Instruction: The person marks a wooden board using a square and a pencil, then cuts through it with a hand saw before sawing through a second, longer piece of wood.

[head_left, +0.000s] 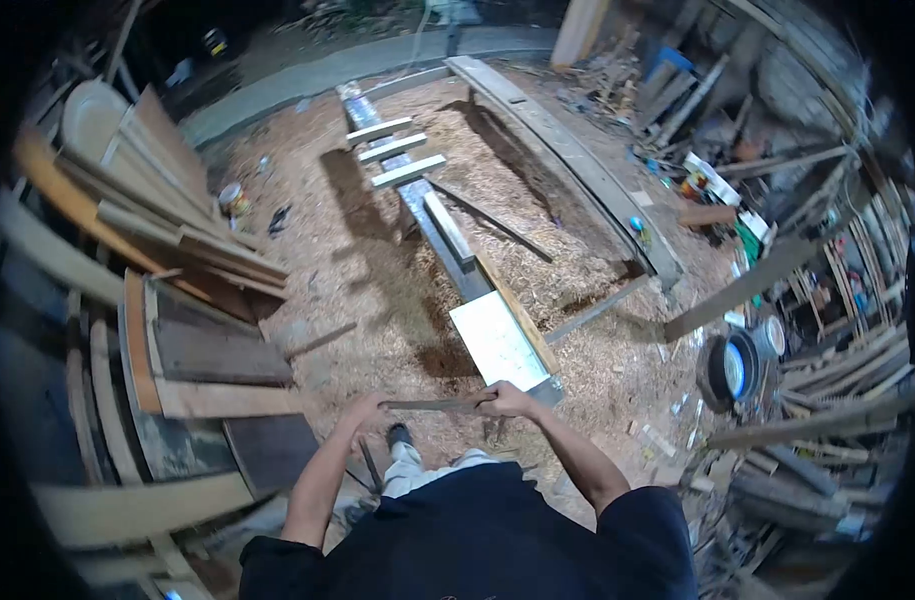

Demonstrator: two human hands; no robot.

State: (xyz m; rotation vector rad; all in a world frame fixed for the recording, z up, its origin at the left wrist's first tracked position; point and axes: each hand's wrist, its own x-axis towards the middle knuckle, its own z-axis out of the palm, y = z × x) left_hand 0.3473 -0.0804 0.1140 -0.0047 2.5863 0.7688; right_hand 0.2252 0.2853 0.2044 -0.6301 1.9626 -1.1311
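Wooden strip (432, 405) held between your two hands

At the left, boards (222, 340) stand stacked and leaning. Near you, your left hand (367, 410) is clamped on the strip's left end; the strip runs crosswise in front of your body. Beyond it, three pale battens (393, 148) lie across the far part of a narrow bench (471, 284), and a white panel (495, 338) covers its near part. Your right hand (506, 400) grips the strip's right end, by the panel's near edge; whether it touches the panel, you cannot tell. Farther right, a round black tub (718, 372) sits near piled timber (845, 382).
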